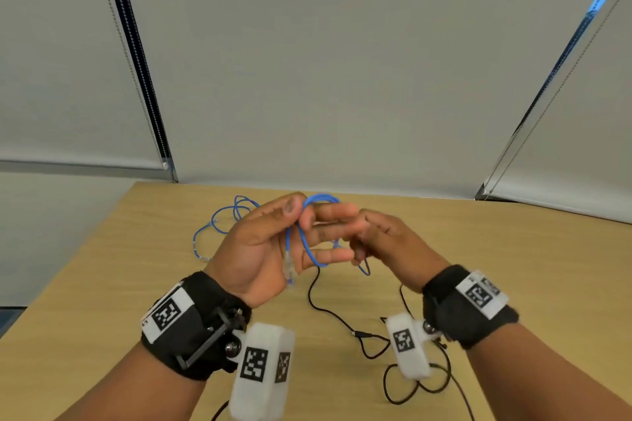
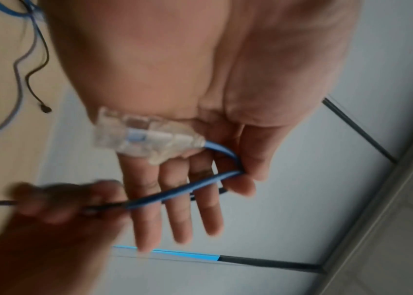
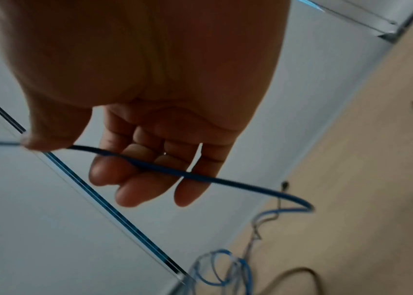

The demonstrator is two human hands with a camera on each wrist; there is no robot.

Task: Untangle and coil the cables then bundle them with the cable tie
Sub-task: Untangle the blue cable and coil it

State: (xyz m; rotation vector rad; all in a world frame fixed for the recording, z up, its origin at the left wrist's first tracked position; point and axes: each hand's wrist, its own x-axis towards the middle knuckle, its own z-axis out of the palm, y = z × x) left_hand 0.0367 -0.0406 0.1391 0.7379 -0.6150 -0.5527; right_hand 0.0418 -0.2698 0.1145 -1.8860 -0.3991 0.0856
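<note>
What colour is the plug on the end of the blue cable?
Clear see-through plastic plug, best in the left wrist view.

Blue cable (image 3: 200,176) crosses the right hand's (image 3: 150,99) slightly curled fingers (image 3: 134,191).

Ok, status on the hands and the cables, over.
Left hand pinches blue cable loop, clear plug at palm. Right hand feeds blue cable. Black cable loose on table.

A: what's everything sitting on?

B: a light wood-grain table (image 1: 496,260), set against grey blinds.

A: and what's been left lying on it?

B: loose loops of blue cable (image 1: 219,222) are spread near the far edge. a thin black cable (image 1: 328,309) is snaked across the near side, curled into loops toward the right.
</note>
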